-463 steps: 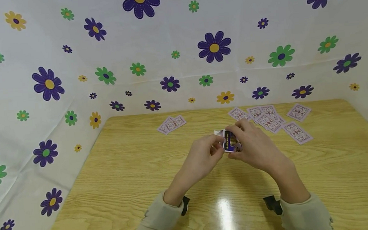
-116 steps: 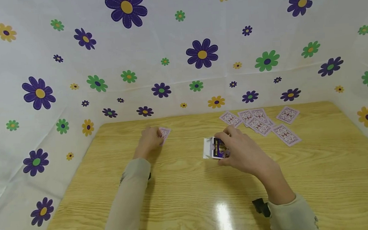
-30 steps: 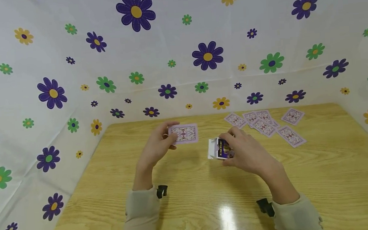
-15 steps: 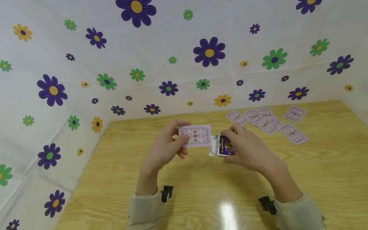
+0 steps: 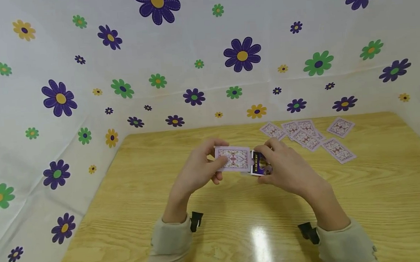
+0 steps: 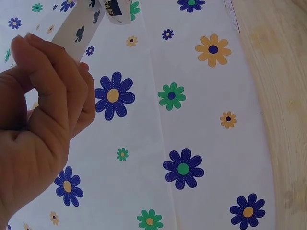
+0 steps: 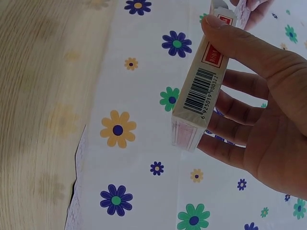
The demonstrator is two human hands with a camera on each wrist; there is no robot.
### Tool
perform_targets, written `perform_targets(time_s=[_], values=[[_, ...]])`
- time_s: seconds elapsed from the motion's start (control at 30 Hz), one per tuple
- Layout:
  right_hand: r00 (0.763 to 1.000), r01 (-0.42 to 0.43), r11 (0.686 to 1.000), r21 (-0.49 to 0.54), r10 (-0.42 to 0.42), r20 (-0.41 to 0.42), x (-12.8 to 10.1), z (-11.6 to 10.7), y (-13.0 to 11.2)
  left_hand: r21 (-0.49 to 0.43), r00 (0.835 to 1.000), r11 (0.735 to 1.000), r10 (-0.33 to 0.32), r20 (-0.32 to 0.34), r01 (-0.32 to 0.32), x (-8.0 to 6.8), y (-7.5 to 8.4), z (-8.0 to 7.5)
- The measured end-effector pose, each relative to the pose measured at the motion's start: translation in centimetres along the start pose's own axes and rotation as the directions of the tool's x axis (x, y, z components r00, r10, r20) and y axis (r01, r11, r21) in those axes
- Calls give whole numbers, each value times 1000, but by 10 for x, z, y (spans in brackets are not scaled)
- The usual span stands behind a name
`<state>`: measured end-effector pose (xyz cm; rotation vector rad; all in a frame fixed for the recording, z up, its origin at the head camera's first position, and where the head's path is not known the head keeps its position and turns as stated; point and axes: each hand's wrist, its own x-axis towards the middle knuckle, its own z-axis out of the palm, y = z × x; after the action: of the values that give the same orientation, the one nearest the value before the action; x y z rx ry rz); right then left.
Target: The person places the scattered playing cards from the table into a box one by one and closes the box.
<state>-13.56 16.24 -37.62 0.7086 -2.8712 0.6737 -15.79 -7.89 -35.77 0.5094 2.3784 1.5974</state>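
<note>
Above the glossy wood-grain table, the left hand pinches a thin stack of flat rectangular cards, patterned backs up, between thumb and curled fingers. Their right edge meets the open end of a small cardboard box. The right hand grips that box, thumb on 1 narrow barcoded side, fingers curled under the other. More cards lie scattered flat at the far right, by the flower-printed sheet.
</note>
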Motion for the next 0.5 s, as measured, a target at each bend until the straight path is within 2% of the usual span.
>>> perform_targets(time_s=[0.23,0.5], values=[[1000,-1,1000,-8,1,-11,-2,0,0,51,1000,999,-10,19,9,1,0,2],[1000,11,1000,-26,-11,-10,-1,0,1,58,999,998,-26,-18,27,1,3,10]])
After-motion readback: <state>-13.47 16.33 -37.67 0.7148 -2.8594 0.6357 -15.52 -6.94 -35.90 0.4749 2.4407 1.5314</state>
